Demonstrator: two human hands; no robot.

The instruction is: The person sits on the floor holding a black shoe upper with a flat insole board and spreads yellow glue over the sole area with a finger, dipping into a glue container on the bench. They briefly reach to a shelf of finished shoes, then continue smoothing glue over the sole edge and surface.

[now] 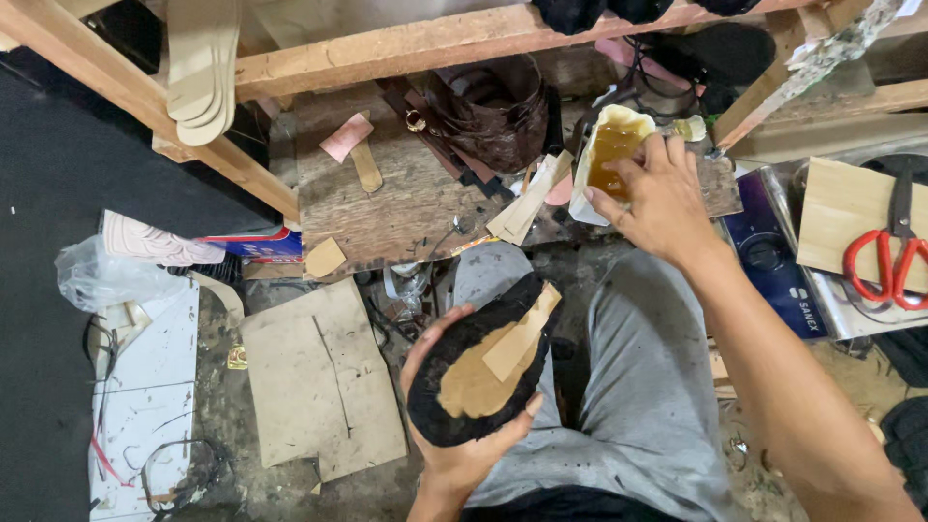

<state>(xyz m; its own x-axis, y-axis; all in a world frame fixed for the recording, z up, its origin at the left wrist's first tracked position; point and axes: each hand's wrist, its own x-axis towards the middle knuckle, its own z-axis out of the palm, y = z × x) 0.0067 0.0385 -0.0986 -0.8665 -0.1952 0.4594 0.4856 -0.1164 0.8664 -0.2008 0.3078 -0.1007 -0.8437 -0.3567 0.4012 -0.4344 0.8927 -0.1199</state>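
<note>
Cupping the black shoe sole (pixel 474 372) sole-up in my left hand (pixel 454 454) at six o'clock, grip closed round its rim, I reached my right hand (pixel 657 198), fingers pinched, into the glue tub (pixel 609 155) on the counter (pixel 387 208) at one o'clock.

Red-handled scissors (pixel 884 263) are laid on a wooden board (pixel 843 220) at the right. A brown leather piece (pixel 488 114) is seen on the workbench (pixel 382 208), with tan strips (pixel 530 198) beside it. A cardboard sheet (pixel 319 382) is spread on the floor, and pale insoles (pixel 203 68) are hung from a beam (pixel 425 43).
</note>
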